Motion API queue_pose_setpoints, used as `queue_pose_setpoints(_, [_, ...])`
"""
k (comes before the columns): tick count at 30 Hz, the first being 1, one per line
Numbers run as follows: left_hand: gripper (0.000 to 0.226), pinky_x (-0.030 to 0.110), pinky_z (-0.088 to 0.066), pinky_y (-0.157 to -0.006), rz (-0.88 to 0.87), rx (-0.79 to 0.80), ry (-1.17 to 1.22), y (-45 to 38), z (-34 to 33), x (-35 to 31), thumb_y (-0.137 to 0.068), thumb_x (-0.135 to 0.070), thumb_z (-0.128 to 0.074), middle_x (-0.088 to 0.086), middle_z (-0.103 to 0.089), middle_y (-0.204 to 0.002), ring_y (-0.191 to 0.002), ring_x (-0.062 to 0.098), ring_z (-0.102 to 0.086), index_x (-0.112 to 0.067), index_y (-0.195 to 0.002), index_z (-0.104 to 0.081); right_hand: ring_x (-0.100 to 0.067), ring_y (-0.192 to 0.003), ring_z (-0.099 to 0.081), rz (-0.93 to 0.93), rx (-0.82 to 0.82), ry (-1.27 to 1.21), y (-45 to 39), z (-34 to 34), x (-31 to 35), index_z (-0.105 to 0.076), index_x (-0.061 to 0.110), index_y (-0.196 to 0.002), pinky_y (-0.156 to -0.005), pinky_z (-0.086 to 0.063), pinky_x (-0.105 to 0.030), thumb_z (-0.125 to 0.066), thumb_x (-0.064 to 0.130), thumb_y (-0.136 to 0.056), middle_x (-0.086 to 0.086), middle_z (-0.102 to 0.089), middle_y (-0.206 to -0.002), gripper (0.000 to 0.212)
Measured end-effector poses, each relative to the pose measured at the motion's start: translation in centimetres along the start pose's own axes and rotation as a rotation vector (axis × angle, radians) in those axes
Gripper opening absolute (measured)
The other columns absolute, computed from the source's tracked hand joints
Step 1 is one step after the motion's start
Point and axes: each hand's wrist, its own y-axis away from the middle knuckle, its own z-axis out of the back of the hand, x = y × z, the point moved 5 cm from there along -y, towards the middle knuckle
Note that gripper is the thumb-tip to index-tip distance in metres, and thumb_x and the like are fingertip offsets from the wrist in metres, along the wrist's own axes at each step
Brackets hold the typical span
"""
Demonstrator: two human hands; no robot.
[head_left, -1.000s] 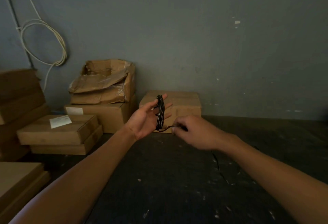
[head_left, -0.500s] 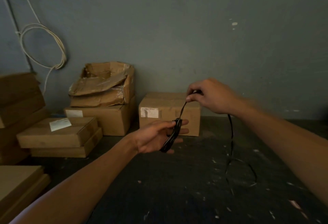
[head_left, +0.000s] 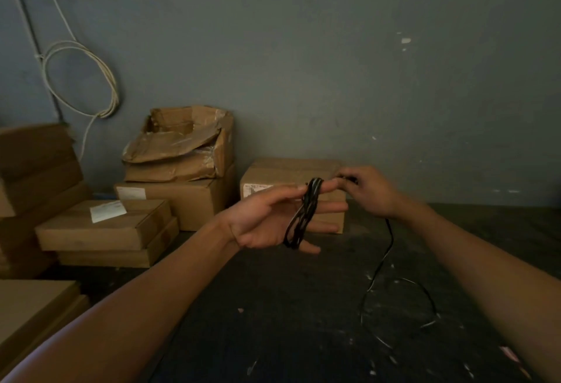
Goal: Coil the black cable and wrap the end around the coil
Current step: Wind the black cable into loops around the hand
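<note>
The black cable's coil (head_left: 303, 215) is looped around the stretched fingers of my left hand (head_left: 273, 218), palm turned up, at the middle of the view. Just right of the fingertips, my right hand (head_left: 368, 192) pinches the running strand of the black cable. From that hand the loose cable (head_left: 382, 261) hangs down and curls in a loop on the dark floor (head_left: 273, 322) at the lower right.
Cardboard boxes are stacked at the left (head_left: 103, 227); a torn open box (head_left: 182, 145) sits on another. One closed box (head_left: 291, 176) stands against the grey wall right behind my hands. A white cable loop (head_left: 82, 79) hangs on the wall.
My right hand has come down from above and behind the coil to just beside my left fingertips, laying the strand over the fingers. My left hand rose a little and spread.
</note>
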Motion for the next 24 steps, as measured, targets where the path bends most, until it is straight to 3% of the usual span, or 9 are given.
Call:
queue_pose_setpoints(2, [0.049,0.064,-0.027,-0.109,-0.071,0.015,0.035,-0.1,-0.3,-1.1,-0.096,-0.037,-0.04,0.01,-0.035,-0.156,-0.142,0.039,-0.03,-0.031,-0.145,-0.044,-0.02,-0.084,-0.061,-0.108,0.022,-0.215,1.1,-2.1,-1.1,-0.07,0.009,-0.092,-0.078,-0.048,-0.036,-0.053,0.015,-0.097,-0.004,-0.068,-0.087,0.019])
queue_pose_setpoints(5, [0.047,0.066,-0.029,-0.106,-0.162,-0.005,0.087,-0.4,0.1,-2.5,-0.095,-0.036,-0.043,0.012,-0.036,-0.156,-0.142,0.041,-0.029,-0.031,-0.142,-0.047,-0.01,-0.057,-0.045,-0.34,0.131,-0.438,3.7,-5.8,-1.8,-0.068,0.022,-0.089,-0.052,-0.038,-0.026,-0.05,0.031,-0.098,0.004,-0.051,-0.064,0.022])
queue_pose_setpoints(7, [0.047,0.068,-0.03,-0.105,-0.194,-0.05,0.121,-0.5,0.8,-2.9,-0.094,-0.036,-0.045,0.013,-0.036,-0.155,-0.141,0.042,-0.03,-0.031,-0.14,-0.05,-0.005,-0.051,-0.04,-0.404,0.212,-0.473,5.0,-8.1,-1.3,-0.067,0.023,-0.095,-0.048,-0.034,-0.02,-0.048,0.036,-0.098,0.007,-0.046,-0.061,0.024])
queue_pose_setpoints(15, [0.045,0.072,-0.031,-0.102,-0.269,-0.313,0.169,-0.1,3.8,-2.4,-0.095,-0.038,-0.037,0.009,-0.05,-0.146,-0.133,0.042,-0.046,-0.034,-0.138,-0.051,0.002,-0.051,-0.044,-0.262,0.358,-0.496,6.5,-11.4,4.3,-0.066,0.028,-0.094,-0.052,-0.039,-0.015,-0.045,0.039,-0.099,0.006,-0.047,-0.065,0.024])
queue_pose_setpoints(21, [0.039,0.071,-0.024,-0.108,-0.245,-0.484,0.119,1.1,5.8,-1.4,-0.098,-0.039,-0.034,0.006,-0.046,-0.149,-0.135,0.038,-0.043,-0.037,-0.131,-0.054,0.007,-0.053,-0.05,-0.196,0.324,-0.415,6.0,-9.8,6.1,-0.068,0.025,-0.093,-0.061,-0.037,-0.019,-0.047,0.037,-0.098,0.013,-0.051,-0.067,0.024])
queue_pose_setpoints(24, [0.037,0.068,-0.023,-0.11,-0.202,-0.521,0.071,1.2,6.3,-0.6,-0.094,-0.04,-0.04,0.004,-0.046,-0.149,-0.137,0.036,-0.041,-0.039,-0.127,-0.058,-0.007,-0.057,-0.048,-0.156,0.307,-0.313,5.5,-8.7,6.4,-0.069,0.028,-0.089,-0.057,-0.037,-0.026,-0.049,0.037,-0.097,0.008,-0.052,-0.066,0.023])
